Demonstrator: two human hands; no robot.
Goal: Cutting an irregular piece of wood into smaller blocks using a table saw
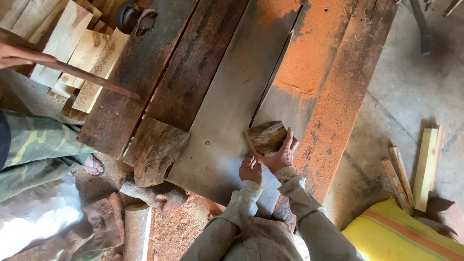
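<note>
A short chunk of rough brown wood [265,136] lies on the grey metal saw table [227,111], right at the thin blade slot that runs up the middle. My right hand [281,153] is wrapped around the chunk's near right side, fingers spread over its edge. My left hand [250,170] sits just behind the chunk with its fingers curled, touching the near end. Both sleeves are pale grey-beige.
Orange sawdust [314,63] covers the table's right half. Dark planks [145,82] and a bark slab [155,150] lie at left. Another person's hand [14,54] holds a thin stick; their camouflage trouser leg and sandalled foot [94,166] are at left. Wood offcuts [411,174] and a yellow sack [396,232] lie on the floor at right.
</note>
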